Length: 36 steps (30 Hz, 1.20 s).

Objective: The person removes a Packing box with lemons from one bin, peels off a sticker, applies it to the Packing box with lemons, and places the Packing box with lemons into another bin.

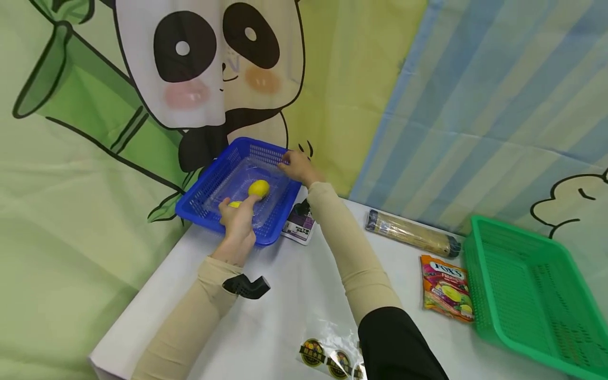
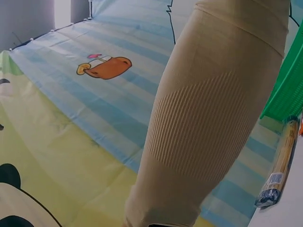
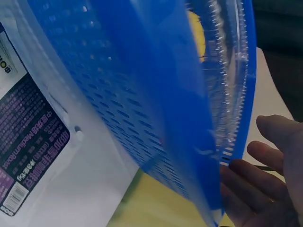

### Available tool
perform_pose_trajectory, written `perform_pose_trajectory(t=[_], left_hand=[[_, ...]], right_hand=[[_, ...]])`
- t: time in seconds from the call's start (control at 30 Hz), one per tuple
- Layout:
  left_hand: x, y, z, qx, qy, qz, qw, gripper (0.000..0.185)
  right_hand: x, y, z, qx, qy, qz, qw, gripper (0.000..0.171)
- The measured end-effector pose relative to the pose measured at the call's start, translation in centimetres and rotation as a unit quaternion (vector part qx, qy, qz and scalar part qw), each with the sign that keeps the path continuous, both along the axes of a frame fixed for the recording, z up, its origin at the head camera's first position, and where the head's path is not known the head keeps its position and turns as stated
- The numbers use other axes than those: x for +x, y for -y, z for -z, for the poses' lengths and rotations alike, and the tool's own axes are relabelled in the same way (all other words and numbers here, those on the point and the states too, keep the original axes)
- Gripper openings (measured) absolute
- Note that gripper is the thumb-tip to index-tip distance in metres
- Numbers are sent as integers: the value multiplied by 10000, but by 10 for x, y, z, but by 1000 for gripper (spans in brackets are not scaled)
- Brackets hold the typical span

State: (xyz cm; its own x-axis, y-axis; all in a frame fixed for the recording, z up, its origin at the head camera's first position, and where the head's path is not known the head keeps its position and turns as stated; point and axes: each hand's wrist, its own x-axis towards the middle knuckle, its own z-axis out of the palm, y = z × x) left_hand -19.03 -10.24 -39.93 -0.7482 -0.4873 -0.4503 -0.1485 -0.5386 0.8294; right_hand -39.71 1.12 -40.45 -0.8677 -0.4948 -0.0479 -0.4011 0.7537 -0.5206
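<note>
A blue basket (image 1: 273, 232) at the table's back left corner holds a clear plastic tray (image 1: 254, 169) and two yellow lemons. Over its near side, my left hand (image 1: 237, 229) pinches the nearer lemon (image 1: 235, 204) between thumb and fingers, which partly cover it. The other lemon (image 1: 258, 189) lies just past the thumb. At the back right corner of the basket my right hand (image 1: 300, 168) has its fingers by the rim. In the right wrist view its fingers (image 3: 258, 182) look loosely bent, with the thumb apart from the rim. My left hand is out of the left wrist view.
A purple and white packet (image 1: 300, 228) lies beside and partly under the basket. To the right are a rolled mat in plastic (image 1: 410, 232), an orange candy bag (image 1: 446, 287) and a green basket (image 1: 518, 274). A clear printed bag (image 1: 328, 348) lies near the front.
</note>
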Motion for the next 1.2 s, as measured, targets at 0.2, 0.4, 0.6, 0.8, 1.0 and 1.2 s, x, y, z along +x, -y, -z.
perform_pose_trajectory(t=[0.2,0.4,0.6,0.8,1.0,1.2], left_hand=[[-2,-3,-6,-120,134,28,9998,101],[-9,-9,-6,-206,443,51,9988,100],[-16,-13,-2,-372,474,-189,9980,92],[-17,-18,4,-380,133,-258,9989,89],[-16,-22,7,-601,65,-220,9979,88],[-20,-17,1,-1127,244,-500,9921,81]], right_hand=[[-3,1,5,249,217,-86,9994,46],[-5,3,16,552,40,-163,9983,47],[-4,8,24,601,-117,-306,9977,43],[1,8,24,399,-39,-309,9987,41],[2,0,20,-174,-74,20,9998,41],[0,-1,6,-821,-545,260,9948,38]])
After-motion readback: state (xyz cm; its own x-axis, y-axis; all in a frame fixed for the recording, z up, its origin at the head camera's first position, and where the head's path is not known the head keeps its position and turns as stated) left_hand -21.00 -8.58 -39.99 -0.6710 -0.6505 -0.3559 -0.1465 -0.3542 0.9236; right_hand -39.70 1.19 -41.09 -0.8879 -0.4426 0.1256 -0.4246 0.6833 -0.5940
